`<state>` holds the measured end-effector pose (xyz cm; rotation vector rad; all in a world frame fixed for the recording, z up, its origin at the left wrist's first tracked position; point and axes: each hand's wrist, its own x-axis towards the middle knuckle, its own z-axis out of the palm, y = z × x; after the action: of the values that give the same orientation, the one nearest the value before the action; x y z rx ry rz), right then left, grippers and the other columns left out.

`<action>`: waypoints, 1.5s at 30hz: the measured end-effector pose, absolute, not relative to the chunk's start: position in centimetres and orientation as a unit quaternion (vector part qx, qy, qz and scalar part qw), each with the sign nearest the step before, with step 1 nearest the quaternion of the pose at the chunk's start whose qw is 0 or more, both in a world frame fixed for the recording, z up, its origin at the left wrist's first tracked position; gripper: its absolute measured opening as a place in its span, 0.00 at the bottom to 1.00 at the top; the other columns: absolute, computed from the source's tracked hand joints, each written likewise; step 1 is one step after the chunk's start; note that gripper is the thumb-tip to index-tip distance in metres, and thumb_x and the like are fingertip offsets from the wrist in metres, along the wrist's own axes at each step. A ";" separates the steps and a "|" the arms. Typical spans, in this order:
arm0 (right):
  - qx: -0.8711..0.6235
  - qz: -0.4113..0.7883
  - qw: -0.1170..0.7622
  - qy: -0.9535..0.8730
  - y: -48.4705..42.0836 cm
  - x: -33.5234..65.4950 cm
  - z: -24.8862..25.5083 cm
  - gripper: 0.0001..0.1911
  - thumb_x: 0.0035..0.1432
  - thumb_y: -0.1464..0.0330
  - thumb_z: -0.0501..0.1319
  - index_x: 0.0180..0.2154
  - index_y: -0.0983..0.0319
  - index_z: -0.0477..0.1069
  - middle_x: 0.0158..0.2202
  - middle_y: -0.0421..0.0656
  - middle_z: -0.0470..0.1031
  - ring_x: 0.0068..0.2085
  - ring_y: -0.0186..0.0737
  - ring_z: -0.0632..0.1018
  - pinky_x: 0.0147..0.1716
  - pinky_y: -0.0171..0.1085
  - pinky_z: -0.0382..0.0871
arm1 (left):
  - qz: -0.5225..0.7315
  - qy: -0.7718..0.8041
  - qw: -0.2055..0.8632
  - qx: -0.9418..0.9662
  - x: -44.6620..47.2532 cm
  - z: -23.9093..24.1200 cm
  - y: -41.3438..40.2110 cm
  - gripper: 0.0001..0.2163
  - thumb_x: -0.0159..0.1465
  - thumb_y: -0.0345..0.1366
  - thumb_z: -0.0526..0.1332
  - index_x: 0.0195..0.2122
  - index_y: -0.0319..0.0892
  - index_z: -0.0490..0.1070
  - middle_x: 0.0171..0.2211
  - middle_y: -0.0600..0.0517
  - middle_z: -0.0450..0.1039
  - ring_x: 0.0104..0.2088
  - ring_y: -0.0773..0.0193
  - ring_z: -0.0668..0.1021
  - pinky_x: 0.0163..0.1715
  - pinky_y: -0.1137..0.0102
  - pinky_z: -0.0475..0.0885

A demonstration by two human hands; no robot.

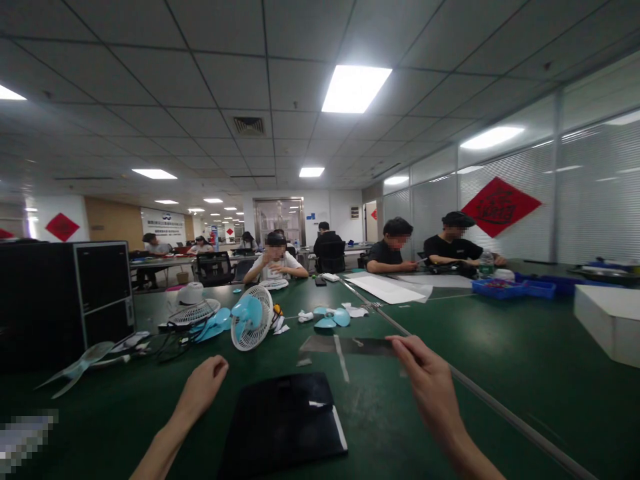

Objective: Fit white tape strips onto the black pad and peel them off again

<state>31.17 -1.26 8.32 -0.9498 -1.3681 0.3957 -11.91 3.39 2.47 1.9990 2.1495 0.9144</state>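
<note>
My right hand (425,377) pinches the right end of a thin, dark, see-through strip of film (375,345) between thumb and fingers. The strip stretches left, low over the green table (395,413). A narrow pale strip (341,360) crosses its line. Left of centre, my left hand (207,380) is closed, fingers curled against the thumb; whether anything is inside cannot be seen. Between my hands lies a flat black panel (280,413) with a white right edge. It is nearest to my left hand but apart from it.
Beyond my left hand stand a white fan cage with blue blades (253,319), cables and a fan base (191,293). Loose blue blades (331,317) lie mid-table. A black computer case (65,293) is left; blue trays (500,288) and a white box (607,323) right. Several people sit beyond.
</note>
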 end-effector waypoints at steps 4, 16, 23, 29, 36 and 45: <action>-0.378 0.395 0.630 -0.551 -0.6 28.0 8.4 0.19 0.52 0.55 0.62 0.36 0.64 0.75 0.29 0.43 0.73 0.32 0.39 0.72 0.30 0.34 0.64 | 0.396 0.616 0.211 0.647 -9.2 5.0 1.9 0.28 0.59 0.59 0.47 0.38 0.39 0.72 0.31 0.50 0.73 0.27 0.65 0.71 0.25 0.72 0.64; -0.481 0.497 0.463 -0.553 1.3 24.2 0.2 0.17 0.50 0.56 0.60 0.30 0.65 0.73 0.26 0.42 0.74 0.27 0.36 0.73 0.27 0.33 0.63 | 0.233 0.498 0.473 0.688 -5.3 4.5 -0.8 0.16 0.51 0.46 0.64 0.32 0.37 0.72 0.22 0.54 0.71 0.21 0.70 0.70 0.19 0.76 0.61; -0.499 0.417 0.383 -0.656 1.3 24.1 0.3 0.06 0.49 0.69 0.59 0.30 0.65 0.72 0.27 0.41 0.74 0.29 0.36 0.73 0.28 0.32 0.63 | 0.234 0.538 0.411 0.698 -5.8 4.2 -0.2 0.13 0.49 0.38 0.60 0.34 0.36 0.73 0.25 0.54 0.70 0.24 0.70 0.68 0.23 0.75 0.61; -0.509 0.285 0.333 -0.740 1.5 23.9 0.1 0.05 0.50 0.70 0.60 0.30 0.63 0.73 0.29 0.42 0.76 0.31 0.37 0.75 0.29 0.31 0.63 | 0.193 0.559 0.399 0.700 -5.7 3.6 0.0 0.12 0.46 0.37 0.59 0.31 0.37 0.71 0.21 0.56 0.68 0.22 0.70 0.68 0.21 0.75 0.60; -0.520 0.200 0.298 -0.775 1.4 23.8 0.2 0.07 0.51 0.69 0.59 0.33 0.61 0.74 0.31 0.42 0.77 0.33 0.38 0.75 0.30 0.32 0.62 | 0.164 0.585 0.342 0.717 -5.1 3.8 -0.2 0.12 0.47 0.35 0.58 0.32 0.38 0.72 0.27 0.53 0.73 0.27 0.64 0.73 0.23 0.73 0.63; -0.523 0.136 0.271 -0.797 0.9 23.7 0.2 0.09 0.52 0.69 0.57 0.35 0.60 0.74 0.38 0.44 0.77 0.38 0.40 0.75 0.36 0.35 0.63 | 0.120 0.595 0.186 0.773 -3.8 4.6 -1.5 0.07 0.51 0.33 0.58 0.31 0.43 0.72 0.33 0.53 0.74 0.32 0.64 0.74 0.27 0.73 0.63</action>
<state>23.74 0.91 0.17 -1.4091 -2.1466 0.3652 -3.83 -1.55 4.63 2.1763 1.6766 0.3391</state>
